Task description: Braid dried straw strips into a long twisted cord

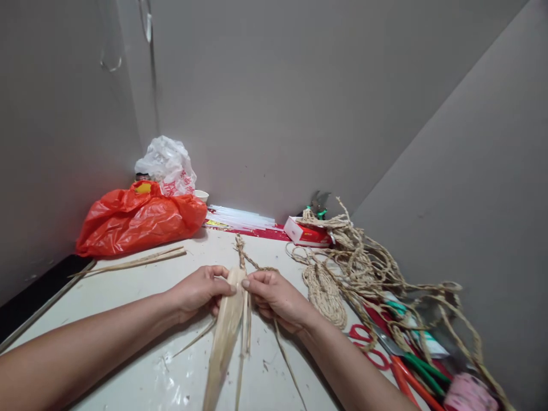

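Note:
My left hand [208, 291] pinches the upper end of a wide, pale strip of dried leaf [225, 337] between thumb and fingers. Close beside it, my right hand [273, 297] is closed with the thumb at the strip's right edge, where narrow dried strands [247, 325] hang down. Just beyond the fingertips lies a short braided straw cord [240, 251], its lower end meeting the strip. From it a thin twisted length runs right, behind my right hand. The right fingers' undersides are hidden.
At the right lie a tangle of braided cord [363, 257], red-handled scissors [372, 348] and a pink roll [470, 393]. A red plastic bag [141, 220] sits back left, near loose dried strips [141, 261]. Translucent sticks [242, 217] and a red-white box [306, 231] line the wall.

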Demonstrator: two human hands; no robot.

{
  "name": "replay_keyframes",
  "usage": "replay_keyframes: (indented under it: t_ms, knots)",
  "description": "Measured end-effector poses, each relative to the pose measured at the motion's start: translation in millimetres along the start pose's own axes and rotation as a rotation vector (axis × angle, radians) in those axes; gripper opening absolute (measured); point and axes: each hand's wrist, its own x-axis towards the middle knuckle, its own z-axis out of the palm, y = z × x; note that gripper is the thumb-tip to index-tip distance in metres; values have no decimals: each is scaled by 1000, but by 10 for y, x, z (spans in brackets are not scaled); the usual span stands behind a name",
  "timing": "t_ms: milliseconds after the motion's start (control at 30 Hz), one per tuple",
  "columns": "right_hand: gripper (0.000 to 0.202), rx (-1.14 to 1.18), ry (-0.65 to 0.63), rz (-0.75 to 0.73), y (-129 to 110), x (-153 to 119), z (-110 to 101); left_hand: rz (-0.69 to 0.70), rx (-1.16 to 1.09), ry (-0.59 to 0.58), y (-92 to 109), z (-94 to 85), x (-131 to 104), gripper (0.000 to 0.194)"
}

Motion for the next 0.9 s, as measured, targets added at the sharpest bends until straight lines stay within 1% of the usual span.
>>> replay_keyframes:
  t_ms: [133, 233, 400, 600, 733, 900]
  knots:
    - [40, -1, 6, 6, -6, -9, 0, -16, -89, -13, 17, -23, 12, 19]
    - [39, 1, -7, 3, 18, 8, -1, -22, -135, -17, 0, -25, 17, 21]
    - [38, -10, 10, 6, 42, 25, 20, 29, -86, -28, -52, -25, 48, 23]
    - [40, -16, 26, 1, 41, 19, 55, 21, -12, 17, -63, -13, 58, 21]
    - [39, -32, 49, -16, 57, 25, 63, 55, -2, 32, -77, -7, 62, 18]
    - [35, -84, 84, -56, 92, 42, 66, 116, -13, 97, -92, 16, 59, 18]
